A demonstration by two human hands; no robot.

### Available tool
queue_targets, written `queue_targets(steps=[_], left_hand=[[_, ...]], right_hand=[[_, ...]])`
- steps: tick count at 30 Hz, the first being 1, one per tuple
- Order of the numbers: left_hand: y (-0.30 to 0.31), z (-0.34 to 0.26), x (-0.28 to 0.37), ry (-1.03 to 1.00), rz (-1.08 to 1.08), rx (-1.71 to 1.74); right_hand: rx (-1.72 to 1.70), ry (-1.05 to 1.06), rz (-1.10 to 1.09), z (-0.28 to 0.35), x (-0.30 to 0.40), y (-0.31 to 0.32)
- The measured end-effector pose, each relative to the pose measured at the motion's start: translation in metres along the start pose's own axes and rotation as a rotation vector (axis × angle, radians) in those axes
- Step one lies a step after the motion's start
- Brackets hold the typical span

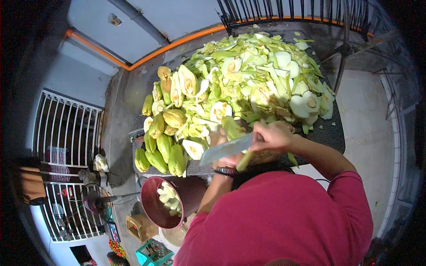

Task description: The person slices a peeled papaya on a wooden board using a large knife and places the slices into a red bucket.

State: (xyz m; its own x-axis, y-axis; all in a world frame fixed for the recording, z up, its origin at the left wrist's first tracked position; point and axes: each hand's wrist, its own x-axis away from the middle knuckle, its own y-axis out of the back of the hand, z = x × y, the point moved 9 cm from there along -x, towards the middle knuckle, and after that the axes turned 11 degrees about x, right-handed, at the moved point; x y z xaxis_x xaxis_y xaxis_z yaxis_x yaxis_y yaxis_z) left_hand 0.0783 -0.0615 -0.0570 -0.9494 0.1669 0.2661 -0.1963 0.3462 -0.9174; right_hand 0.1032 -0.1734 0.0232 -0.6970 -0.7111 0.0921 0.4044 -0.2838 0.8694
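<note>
My right hand [271,135] grips a broad-bladed knife [226,149], its blade pointing left across my left hand. Partly hidden behind the blade, my left hand [230,161] holds a pale green, chayote-like fruit [232,128]; a dark bracelet circles that wrist. A blurred green piece [244,161] shows beneath the knife, and I cannot tell whether it is attached. Whole green fruits [176,159] lie to the left of my hands. Beyond them spreads a large heap of peelings and cut pieces [253,73] on a dark tabletop [334,133].
A maroon bucket [193,193] with pale peeled pieces [169,198] inside stands tilted by my left arm. Further left are a fan [96,202], a cardboard box [141,227] and a teal crate [153,253]. Black metal railing [283,10] and an orange pipe [186,40] line the far side.
</note>
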Motion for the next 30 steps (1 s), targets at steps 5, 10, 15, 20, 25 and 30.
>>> queue_targets(steps=[5, 10, 15, 20, 25, 30], left_hand=[[0.007, 0.012, -0.016, 0.053, 0.056, 0.022], [0.007, 0.022, -0.018, 0.084, 0.102, 0.062], [0.010, 0.025, -0.010, 0.007, -0.118, 0.043], [0.050, 0.022, -0.013, 0.037, -0.133, 0.159], [0.045, 0.024, -0.013, -0.023, -0.052, 0.027], [0.004, 0.016, -0.006, 0.074, -0.008, 0.007]], right_hand=[[0.047, 0.151, -0.079, 0.026, 0.007, 0.003], [0.100, 0.150, -0.050, 0.029, 0.007, 0.001], [0.115, 0.050, -0.106, 0.011, 0.004, 0.009], [0.090, -0.046, -0.082, -0.010, -0.002, -0.001], [0.090, -0.107, -0.106, -0.031, -0.012, -0.007], [-0.001, -0.386, -0.144, -0.088, -0.013, -0.012]])
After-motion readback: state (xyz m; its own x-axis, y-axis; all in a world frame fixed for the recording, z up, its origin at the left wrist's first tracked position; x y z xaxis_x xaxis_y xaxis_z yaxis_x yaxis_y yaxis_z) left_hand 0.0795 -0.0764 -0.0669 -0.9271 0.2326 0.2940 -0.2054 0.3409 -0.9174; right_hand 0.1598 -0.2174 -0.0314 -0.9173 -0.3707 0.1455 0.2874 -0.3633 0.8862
